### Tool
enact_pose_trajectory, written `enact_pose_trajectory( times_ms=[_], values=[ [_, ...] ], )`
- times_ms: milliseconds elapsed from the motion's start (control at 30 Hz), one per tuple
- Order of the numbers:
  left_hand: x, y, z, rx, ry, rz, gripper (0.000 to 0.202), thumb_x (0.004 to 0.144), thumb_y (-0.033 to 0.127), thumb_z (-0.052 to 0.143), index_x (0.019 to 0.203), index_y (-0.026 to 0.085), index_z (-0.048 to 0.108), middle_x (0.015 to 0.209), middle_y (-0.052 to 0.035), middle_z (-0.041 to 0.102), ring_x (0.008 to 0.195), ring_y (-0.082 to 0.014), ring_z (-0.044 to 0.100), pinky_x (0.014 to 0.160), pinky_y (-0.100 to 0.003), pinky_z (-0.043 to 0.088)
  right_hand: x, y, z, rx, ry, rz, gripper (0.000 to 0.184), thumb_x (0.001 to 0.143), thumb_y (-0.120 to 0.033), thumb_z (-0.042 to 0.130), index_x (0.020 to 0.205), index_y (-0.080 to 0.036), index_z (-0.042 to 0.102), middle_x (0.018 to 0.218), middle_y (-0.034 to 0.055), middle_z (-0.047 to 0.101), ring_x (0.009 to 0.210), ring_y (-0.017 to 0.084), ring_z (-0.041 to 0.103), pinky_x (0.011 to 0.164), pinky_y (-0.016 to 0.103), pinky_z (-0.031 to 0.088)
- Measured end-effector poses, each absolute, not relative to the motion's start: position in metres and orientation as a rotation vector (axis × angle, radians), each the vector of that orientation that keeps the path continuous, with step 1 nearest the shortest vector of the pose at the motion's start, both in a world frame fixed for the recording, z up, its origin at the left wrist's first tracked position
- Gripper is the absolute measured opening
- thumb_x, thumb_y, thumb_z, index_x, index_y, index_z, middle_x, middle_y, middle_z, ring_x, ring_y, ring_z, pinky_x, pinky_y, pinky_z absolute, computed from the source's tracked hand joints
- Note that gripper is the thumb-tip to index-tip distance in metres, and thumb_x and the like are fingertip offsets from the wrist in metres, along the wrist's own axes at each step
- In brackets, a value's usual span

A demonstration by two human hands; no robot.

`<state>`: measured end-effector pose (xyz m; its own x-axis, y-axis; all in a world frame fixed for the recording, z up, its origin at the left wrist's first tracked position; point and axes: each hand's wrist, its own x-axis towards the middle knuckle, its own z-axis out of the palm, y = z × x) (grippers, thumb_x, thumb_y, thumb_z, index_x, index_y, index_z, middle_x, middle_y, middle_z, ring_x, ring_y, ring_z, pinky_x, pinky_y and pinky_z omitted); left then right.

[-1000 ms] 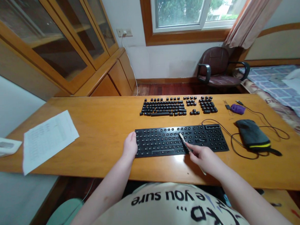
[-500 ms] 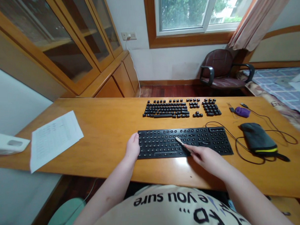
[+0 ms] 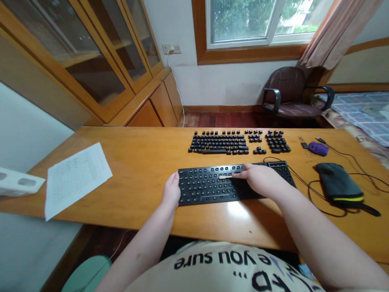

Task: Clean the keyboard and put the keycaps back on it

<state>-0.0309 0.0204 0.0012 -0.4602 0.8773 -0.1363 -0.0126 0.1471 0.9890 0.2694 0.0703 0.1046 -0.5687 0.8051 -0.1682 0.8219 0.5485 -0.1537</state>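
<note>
Pinching a slim pale stick (image 3: pixel 225 177) between its fingertips, the right hand (image 3: pixel 258 180) lies over the stripped keyboard (image 3: pixel 202 190), the stick pointing left and low across the bare switches. The left hand (image 3: pixel 171 191), loosely curled and grasping nothing, presses the keyboard's left end, seemingly to brace it. The keyboard sits near the desk's (image 3: pixel 140 165) front edge, with the keycaps (image 3: pixel 218 144) in rows toward the back edge.
</note>
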Motion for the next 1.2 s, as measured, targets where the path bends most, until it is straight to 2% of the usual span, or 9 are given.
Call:
enact_pose_trajectory(
  times_ms=[133,267,367,467,633,767,867,1000,1200],
  values=[
    [-0.030,0.020,0.003,0.839,1.629,1.443,0.049,0.076,0.055,0.051,0.095,0.013,0.064,0.100,-0.0104,0.068,0.097,-0.0242,0.061,0.090,-0.037,0.044,0.278,0.089,0.108,1.309,2.754,-0.534,0.036,0.088,-0.023,0.041,0.109,-0.038,0.066,0.093,0.0017,0.066,0.077,0.016,0.060,0.065,0.025,0.038],
    [-0.028,0.020,0.003,0.880,1.640,1.422,0.047,0.077,0.054,0.050,0.095,0.013,0.065,0.100,-0.0100,0.068,0.099,-0.0243,0.060,0.092,-0.037,0.043,0.280,0.093,0.098,1.250,2.778,-0.719,0.032,0.087,-0.024,0.044,0.107,-0.035,0.067,0.093,0.0004,0.067,0.081,0.015,0.060,0.069,0.024,0.041],
    [-0.027,0.020,0.002,0.899,1.619,1.400,0.045,0.077,0.053,0.052,0.095,0.014,0.066,0.101,-0.0099,0.069,0.100,-0.0244,0.060,0.091,-0.037,0.042,0.265,0.086,0.092,1.248,2.838,-0.670,0.031,0.089,-0.025,0.043,0.106,-0.033,0.068,0.097,0.0012,0.067,0.084,0.016,0.061,0.072,0.026,0.041],
    [-0.029,0.023,0.005,0.826,1.509,1.331,0.043,0.075,0.050,0.057,0.095,0.012,0.065,0.098,-0.0102,0.069,0.095,-0.0239,0.062,0.085,-0.035,0.046,0.238,0.075,0.089,1.242,2.855,-0.545,0.033,0.091,-0.027,0.040,0.110,-0.035,0.066,0.098,0.0021,0.066,0.083,0.017,0.061,0.070,0.026,0.041],
    [-0.036,0.030,0.021,0.608,1.292,1.037,0.024,0.078,0.028,0.060,0.093,0.011,0.064,0.086,-0.0095,0.071,0.077,-0.0182,0.066,0.071,-0.028,0.050,0.185,0.061,0.088,1.159,2.828,-0.482,0.037,0.091,-0.025,0.038,0.118,-0.036,0.061,0.097,0.0045,0.064,0.083,0.018,0.062,0.072,0.027,0.041],
    [-0.039,0.035,0.030,0.550,1.223,1.014,0.013,0.082,0.017,0.055,0.088,0.009,0.064,0.082,-0.0099,0.071,0.069,-0.0154,0.066,0.067,-0.025,0.050,0.164,0.054,0.088,0.994,2.893,-0.547,0.037,0.091,-0.026,0.038,0.123,-0.036,0.056,0.099,0.0042,0.063,0.083,0.017,0.062,0.070,0.025,0.042],
    [-0.040,0.036,0.029,0.550,1.215,1.000,0.015,0.084,0.018,0.053,0.089,0.009,0.064,0.082,-0.0107,0.071,0.069,-0.0157,0.066,0.068,-0.025,0.051,0.179,0.057,0.092,1.060,2.946,-0.582,0.036,0.091,-0.026,0.039,0.119,-0.036,0.059,0.099,0.0026,0.065,0.086,0.016,0.062,0.071,0.025,0.043],
    [-0.040,0.035,0.026,0.569,1.254,0.954,0.015,0.085,0.021,0.052,0.091,0.011,0.062,0.086,-0.0111,0.071,0.072,-0.0150,0.067,0.070,-0.025,0.051,0.234,0.069,0.104,1.255,2.928,-0.659,0.031,0.088,-0.026,0.044,0.106,-0.028,0.068,0.099,0.0023,0.069,0.088,0.016,0.062,0.078,0.026,0.045],
    [-0.038,0.036,0.024,0.570,1.343,0.942,0.016,0.087,0.020,0.048,0.090,0.012,0.061,0.082,-0.0092,0.071,0.068,-0.0130,0.067,0.067,-0.023,0.051,0.293,0.071,0.110,1.388,2.695,-0.664,0.027,0.082,-0.025,0.051,0.097,-0.032,0.071,0.097,-0.0008,0.071,0.085,0.017,0.063,0.076,0.027,0.046]
  ],
)
